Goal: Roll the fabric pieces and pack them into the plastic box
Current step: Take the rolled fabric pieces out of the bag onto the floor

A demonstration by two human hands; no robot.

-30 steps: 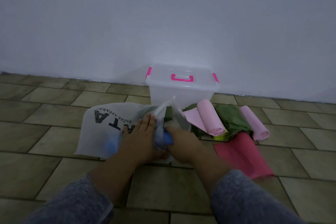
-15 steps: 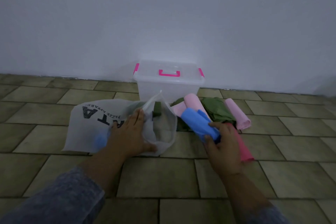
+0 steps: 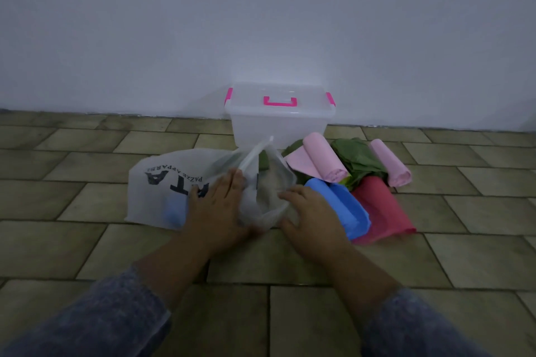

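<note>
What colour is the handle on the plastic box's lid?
Bright pink handle, clearest in the head view.

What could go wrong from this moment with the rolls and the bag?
The blue roll lies on the red fabric and looks partly unrolled; it may open further. A blue piece shows through the white bag and could be overlooked. The plastic box is lidded, so packing must wait.

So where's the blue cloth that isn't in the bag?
In the head view, the blue cloth lies on the floor right of centre, just right of the right hand and partly on the red cloth.
</note>
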